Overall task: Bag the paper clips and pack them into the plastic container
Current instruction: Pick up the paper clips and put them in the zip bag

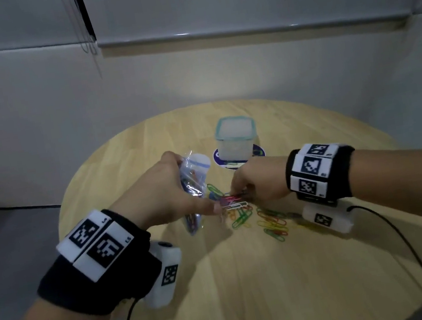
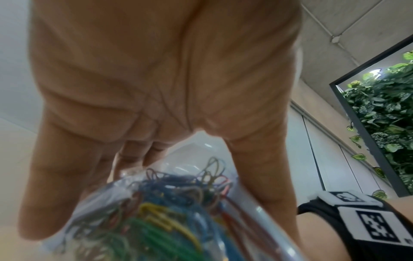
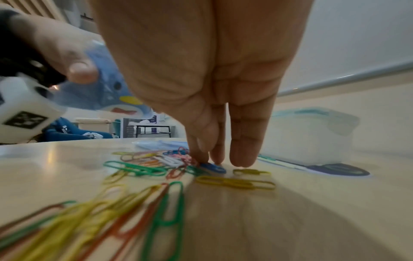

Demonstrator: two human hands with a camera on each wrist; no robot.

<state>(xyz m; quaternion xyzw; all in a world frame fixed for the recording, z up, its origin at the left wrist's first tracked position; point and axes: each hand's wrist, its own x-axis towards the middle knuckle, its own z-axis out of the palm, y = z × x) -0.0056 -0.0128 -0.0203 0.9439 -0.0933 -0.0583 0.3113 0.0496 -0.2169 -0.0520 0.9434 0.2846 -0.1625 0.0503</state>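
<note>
Left hand clasping clear bag part-filled with clips, right hand fingertips pinching loose clips on table, lidded container behind them.

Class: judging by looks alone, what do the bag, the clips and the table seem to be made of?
Bag: thin clear plastic film; it crinkles, and the clips inside show through.
Paper clips: probably wire with a glossy coloured coating; thin bent loops in green, yellow and red.
Table: pale wood or wood-look laminate; grain lines, light sheen.
</note>
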